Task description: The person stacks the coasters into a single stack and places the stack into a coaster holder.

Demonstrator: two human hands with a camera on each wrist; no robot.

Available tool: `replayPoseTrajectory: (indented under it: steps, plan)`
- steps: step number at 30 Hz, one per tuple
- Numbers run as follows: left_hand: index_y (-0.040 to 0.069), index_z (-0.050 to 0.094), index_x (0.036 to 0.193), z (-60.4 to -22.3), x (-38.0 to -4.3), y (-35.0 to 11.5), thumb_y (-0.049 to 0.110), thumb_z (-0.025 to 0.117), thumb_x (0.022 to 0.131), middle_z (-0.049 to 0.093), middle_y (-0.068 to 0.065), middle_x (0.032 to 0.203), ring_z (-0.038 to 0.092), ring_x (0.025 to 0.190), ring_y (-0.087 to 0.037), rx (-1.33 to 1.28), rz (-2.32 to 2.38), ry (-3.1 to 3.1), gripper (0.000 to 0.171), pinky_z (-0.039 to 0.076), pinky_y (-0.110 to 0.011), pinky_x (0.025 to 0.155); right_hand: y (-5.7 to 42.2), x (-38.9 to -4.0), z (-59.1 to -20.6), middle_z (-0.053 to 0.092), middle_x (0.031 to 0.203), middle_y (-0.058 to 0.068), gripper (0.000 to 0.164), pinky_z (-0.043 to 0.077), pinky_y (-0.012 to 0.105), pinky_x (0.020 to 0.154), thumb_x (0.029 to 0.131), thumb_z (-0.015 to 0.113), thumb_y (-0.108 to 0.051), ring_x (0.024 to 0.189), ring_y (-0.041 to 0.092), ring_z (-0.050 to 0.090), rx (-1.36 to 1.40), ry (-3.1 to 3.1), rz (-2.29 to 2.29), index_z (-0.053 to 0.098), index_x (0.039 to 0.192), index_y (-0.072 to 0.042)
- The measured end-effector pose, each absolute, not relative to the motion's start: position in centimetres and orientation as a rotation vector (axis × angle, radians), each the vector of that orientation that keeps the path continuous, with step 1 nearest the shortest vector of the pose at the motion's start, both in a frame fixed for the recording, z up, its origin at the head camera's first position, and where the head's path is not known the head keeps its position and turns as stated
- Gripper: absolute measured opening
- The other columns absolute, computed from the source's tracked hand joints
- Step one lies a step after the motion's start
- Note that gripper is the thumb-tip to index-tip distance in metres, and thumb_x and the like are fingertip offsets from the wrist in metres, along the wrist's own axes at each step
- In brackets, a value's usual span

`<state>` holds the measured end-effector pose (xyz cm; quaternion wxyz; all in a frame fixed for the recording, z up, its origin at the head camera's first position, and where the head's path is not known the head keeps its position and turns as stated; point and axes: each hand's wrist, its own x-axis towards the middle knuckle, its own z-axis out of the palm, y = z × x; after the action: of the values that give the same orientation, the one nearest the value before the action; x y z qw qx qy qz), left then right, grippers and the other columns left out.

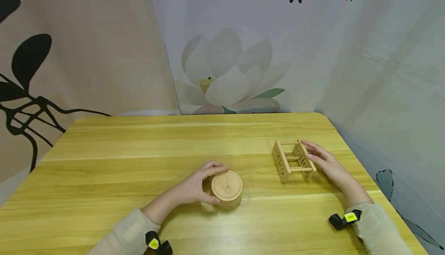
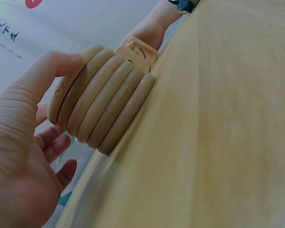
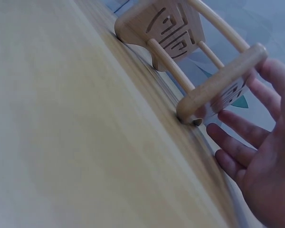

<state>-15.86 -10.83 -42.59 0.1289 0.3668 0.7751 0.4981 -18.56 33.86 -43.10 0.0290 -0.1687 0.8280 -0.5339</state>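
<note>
A stack of several round wooden coasters (image 1: 227, 199) stands on the table, its top one engraved with a ginkgo leaf. My left hand (image 1: 196, 185) grips the stack from the left, thumb at the near side and fingers at the far side. In the left wrist view, the coasters (image 2: 104, 99) lie flush against each other beside the left hand (image 2: 26, 142). To the right stands a small wooden rack (image 1: 284, 164) with slotted side panels joined by round rods. My right hand (image 1: 326, 164) touches its right panel with loosely bent fingers. The right wrist view has these fingers (image 3: 237, 142) beside the rack (image 3: 223, 80).
The light wood table (image 1: 104, 193) reaches back to a fabric backdrop (image 1: 243, 11) with a printed lotus. The table's right edge runs close by the right forearm. Each sleeve cuff carries a black wrist camera (image 1: 344, 220).
</note>
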Motion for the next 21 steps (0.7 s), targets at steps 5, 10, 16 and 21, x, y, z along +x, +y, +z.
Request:
replayPoseTrajectory:
  steps: [5, 10, 16, 21]
  plan:
    - [0.01, 0.043, 0.144, -42.8, -15.8, -11.0, 0.025, 0.087, 0.068, 0.04, 0.001, 0.139, 0.035, 0.129, -0.025, 1.049, 1.488, 2.23, 0.089, 0.019, -0.059, 0.106, 33.8, -18.6, -43.1, 0.036, 0.14, 0.031, 0.049, 0.038, 0.014, 0.092, 0.104, 0.042, -0.014, 0.114, 0.002, 0.049, -0.568, 2.494, -1.725, 0.029, 0.15, -0.005]
    - [0.009, 0.041, 0.145, -42.8, -15.7, -11.4, 0.022, 0.086, 0.071, 0.042, -0.002, 0.139, 0.039, 0.127, -0.026, 1.033, 1.524, 2.232, 0.088, 0.025, -0.058, 0.104, 33.9, -18.6, -43.1, 0.036, 0.141, 0.029, 0.049, 0.041, 0.015, 0.091, 0.104, 0.041, -0.013, 0.113, 0.002, 0.05, -0.583, 2.487, -1.747, 0.027, 0.15, -0.004]
    - [0.011, 0.041, 0.145, -42.6, -15.5, -11.9, 0.022, 0.085, 0.071, 0.043, -0.011, 0.14, 0.039, 0.126, -0.027, 0.995, 1.553, 2.253, 0.087, 0.028, -0.056, 0.104, 33.7, -18.4, -42.6, 0.028, 0.144, 0.032, 0.05, 0.04, 0.014, 0.092, 0.104, 0.041, -0.013, 0.115, 0.001, 0.046, -0.581, 2.508, -1.755, 0.025, 0.15, -0.003]
    - [0.015, 0.042, 0.145, -42.3, -15.4, -12.4, 0.022, 0.085, 0.071, 0.043, -0.011, 0.14, 0.039, 0.126, -0.026, 0.973, 1.568, 2.283, 0.086, 0.029, -0.056, 0.103, 33.4, -18.4, -42.0, 0.035, 0.146, 0.024, 0.049, 0.038, 0.013, 0.093, 0.103, 0.042, -0.009, 0.12, 0.003, 0.045, -0.649, 2.549, -1.763, 0.027, 0.149, 0.0]
